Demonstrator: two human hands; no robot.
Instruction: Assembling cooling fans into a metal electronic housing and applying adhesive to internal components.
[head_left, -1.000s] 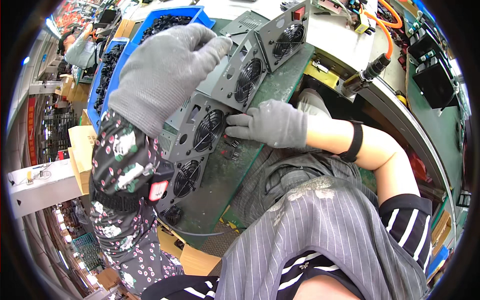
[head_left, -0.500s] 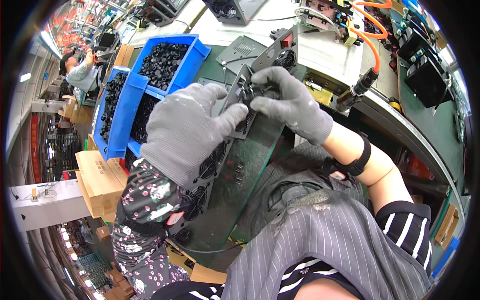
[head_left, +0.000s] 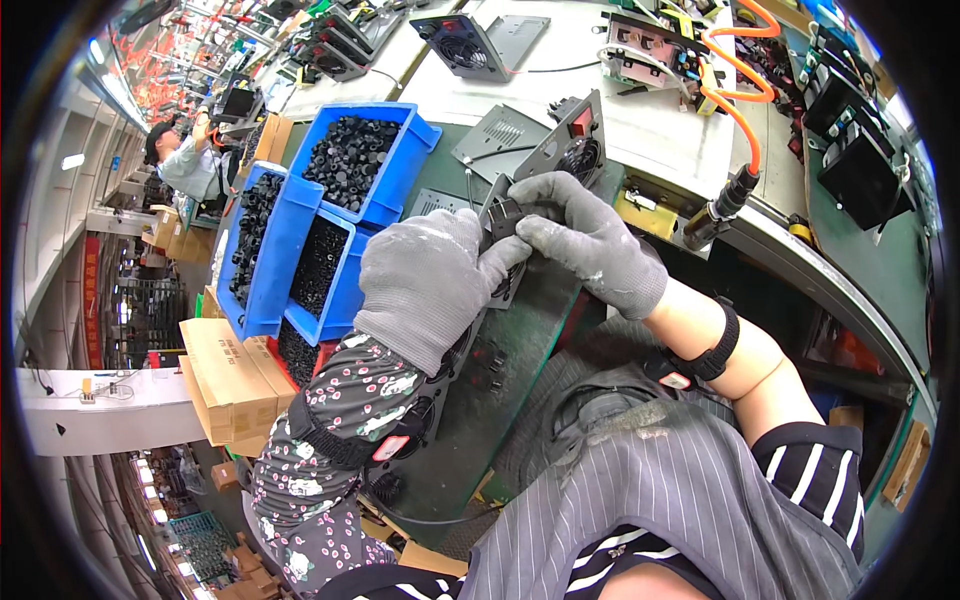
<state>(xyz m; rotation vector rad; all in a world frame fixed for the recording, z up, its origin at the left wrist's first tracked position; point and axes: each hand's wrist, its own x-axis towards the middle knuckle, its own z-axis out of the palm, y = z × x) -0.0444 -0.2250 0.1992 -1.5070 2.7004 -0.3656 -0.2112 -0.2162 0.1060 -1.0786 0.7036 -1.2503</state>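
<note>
My left hand (head_left: 420, 285), in a grey glove, has its thumb and fingers closed around the left side of a small black plastic socket (head_left: 504, 217). My right hand (head_left: 600, 255), gloved the same way, pinches the socket from the other side. Both hands are at the upright end of a grey metal panel (head_left: 497, 190), largely hidden behind my fingers. Just beyond stands another metal panel (head_left: 548, 150) with a red switch (head_left: 581, 122) and a black fan (head_left: 582, 160). More fan panels lie partly under my left forearm.
Blue bins (head_left: 375, 215) of small black parts stand to the left, beside a cardboard box (head_left: 235, 385). A power driver (head_left: 720, 208) hangs on an orange coiled cable (head_left: 735, 97) at the right. Another fan casing (head_left: 465, 50) sits farther back. A person (head_left: 190, 165) works at the far left.
My left hand has closed in toward my right, and the black socket now shows plainly between them. The whole view has shifted slightly, so the bins appear lower and farther right.
</note>
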